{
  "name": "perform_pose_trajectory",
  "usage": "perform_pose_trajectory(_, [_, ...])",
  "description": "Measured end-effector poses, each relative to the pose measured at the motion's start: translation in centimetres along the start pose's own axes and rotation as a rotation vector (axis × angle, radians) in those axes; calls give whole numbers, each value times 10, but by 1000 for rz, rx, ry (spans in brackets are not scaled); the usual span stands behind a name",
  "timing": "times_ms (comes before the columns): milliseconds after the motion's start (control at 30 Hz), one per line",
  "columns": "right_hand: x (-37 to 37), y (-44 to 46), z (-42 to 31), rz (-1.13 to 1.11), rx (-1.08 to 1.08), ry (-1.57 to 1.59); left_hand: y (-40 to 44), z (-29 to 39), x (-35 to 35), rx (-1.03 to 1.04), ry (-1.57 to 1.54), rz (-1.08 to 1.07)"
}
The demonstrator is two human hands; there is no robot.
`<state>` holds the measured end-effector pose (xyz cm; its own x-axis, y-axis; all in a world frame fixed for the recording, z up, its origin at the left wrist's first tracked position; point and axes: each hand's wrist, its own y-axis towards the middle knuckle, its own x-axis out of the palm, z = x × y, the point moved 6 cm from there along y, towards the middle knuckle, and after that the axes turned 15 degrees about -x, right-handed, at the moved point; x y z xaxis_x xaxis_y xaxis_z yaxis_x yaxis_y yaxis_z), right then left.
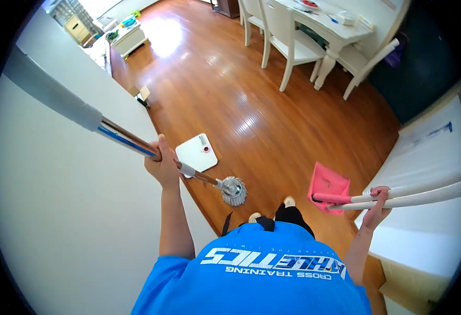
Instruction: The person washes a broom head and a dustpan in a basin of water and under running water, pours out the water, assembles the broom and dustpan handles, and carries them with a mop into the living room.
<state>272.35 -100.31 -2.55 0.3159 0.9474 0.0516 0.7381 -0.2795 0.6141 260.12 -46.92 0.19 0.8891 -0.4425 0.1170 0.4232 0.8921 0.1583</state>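
My left hand (162, 164) is closed around the mop (204, 178), on its copper-coloured pole with a blue strip and a thick grey upper grip. The pole slants down to a round mop head (234, 192) with pale strands, low near my feet. My right hand (377, 208) wraps round two white ribbed poles side by side. One belongs to a pink dustpan (329, 178), low at my right; the other pole (333, 198) has a pink lower section reaching over the pan. What sits at that pole's end is hidden.
A white bathroom scale (195, 152) lies on the wooden floor (215, 94) beside the pale wall (73, 199) at left. White chairs (285, 39) and a dining table (340, 31) stand at the far right. A low white table (129, 41) is at the far left.
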Motion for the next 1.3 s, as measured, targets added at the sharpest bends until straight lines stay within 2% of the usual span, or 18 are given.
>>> perform_pose_trajectory(267, [154,104,123,-195,95,279,80,-48,25,-36,15,85])
perform_pose_trajectory(367, [241,143,168,-273,127,370,126,-93,38,-227,-27,101])
perform_pose_trajectory(500, [332,194,201,-359,185,539,152,-83,70,-284,3,218])
perform_pose_trajectory(700, [485,251,222,-598,183,659,194,-51,109,-211,9,371])
perform_pose_trajectory(833, [583,276,239,-662,154,698,246,-30,130,-150,10,478])
perform_pose_trajectory(1000, [722,317,271,-685,132,713,377,-30,151,-56,-11,552])
perform_pose_trajectory(1167, [811,362,292,-608,123,656,493,-37,191,-53,-53,534])
perform_pose_trajectory(1300, [878,389,322,-570,122,644,580,-63,222,-47,58,483])
